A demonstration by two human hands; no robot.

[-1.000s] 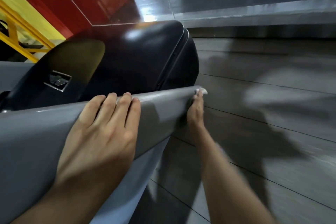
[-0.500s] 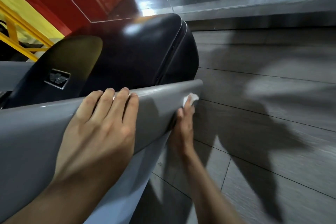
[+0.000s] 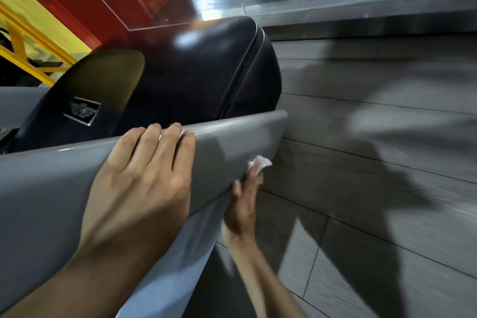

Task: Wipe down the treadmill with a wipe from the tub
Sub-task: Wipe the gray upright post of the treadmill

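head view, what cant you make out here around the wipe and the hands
- Wipe: mostly hidden behind the grey panel and the right hand.
- Left hand fingertips: curled over the panel's top edge.
- Tub: out of frame.
- Floor: motion-blurred.

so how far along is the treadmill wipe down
Done: a wipe is already out and in use; the tub is not in view. In hand: the right hand holds the wipe against the outer side of the grey side panel, near its end, while the left hand rests flat on top. Left: the black motor cover at least; nothing shows which surfaces are already wiped.
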